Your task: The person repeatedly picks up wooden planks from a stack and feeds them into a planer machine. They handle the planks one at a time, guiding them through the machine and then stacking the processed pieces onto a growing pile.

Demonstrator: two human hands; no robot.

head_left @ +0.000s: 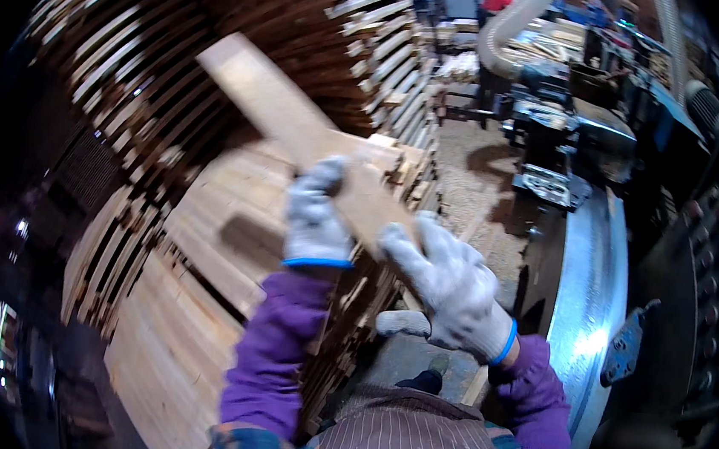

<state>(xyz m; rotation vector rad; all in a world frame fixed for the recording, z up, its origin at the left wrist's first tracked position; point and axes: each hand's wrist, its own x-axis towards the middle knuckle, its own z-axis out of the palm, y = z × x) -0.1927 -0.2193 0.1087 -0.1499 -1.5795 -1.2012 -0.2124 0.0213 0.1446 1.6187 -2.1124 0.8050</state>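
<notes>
A flat, pale wooden board (276,102) is held up at a slant in front of me, its far end toward the upper left. My left hand (321,208), in a white knit glove with a blue cuff, grips the board near its middle. At its near end my right hand (448,284), gloved the same way, is closed around the edge, thumb side on the board. Below and to the left of the board lies a stack of similar boards (233,205), laid side by side in layers. Purple sleeves cover both forearms.
Tall stacks of wooden slats (391,56) rise at the back and left. To the right runs a machine with a shiny metal bed (586,278) and a metal head unit (577,128). A pale flexible hose (499,44) curves down behind it. Concrete floor (476,162) shows between stack and machine.
</notes>
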